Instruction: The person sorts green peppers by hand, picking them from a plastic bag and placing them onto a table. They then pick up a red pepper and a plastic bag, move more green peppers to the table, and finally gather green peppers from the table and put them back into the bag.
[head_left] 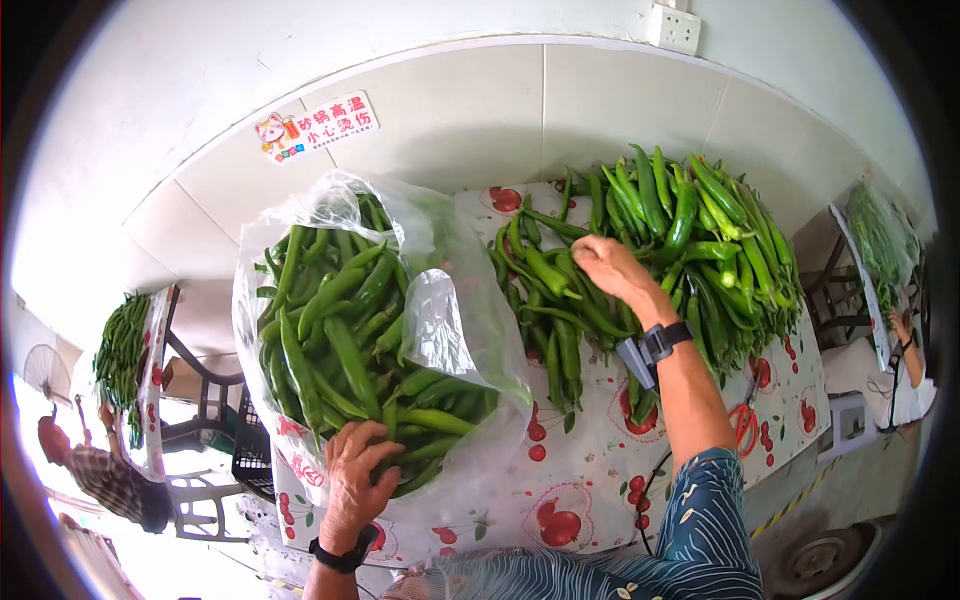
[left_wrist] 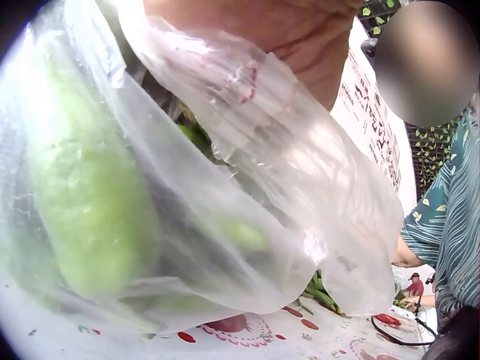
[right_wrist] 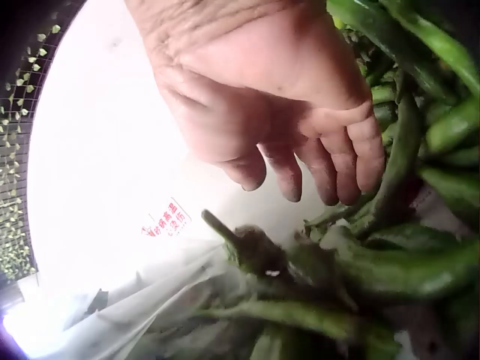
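Note:
Long green peppers (head_left: 345,360) fill a clear plastic bag (head_left: 440,320) on the left of the table. My left hand (head_left: 352,475) rests at the bag's near edge, fingers on the peppers and plastic; in the left wrist view the bag (left_wrist: 285,150) covers much of the hand's surroundings. My right hand (head_left: 618,272) is over the loose peppers (head_left: 560,350) between the bag and a large heap of peppers (head_left: 740,230). In the right wrist view that hand (right_wrist: 277,97) hangs with relaxed, slightly bent fingers above the peppers (right_wrist: 405,262), holding nothing.
A cherry-patterned tablecloth (head_left: 500,510) covers the table. Red-handled scissors (head_left: 744,425) lie right of the right forearm. A wall with a sticker (head_left: 318,127) stands behind. A black crate (head_left: 253,445) is at the left, a dark cable (head_left: 652,490) at the near edge.

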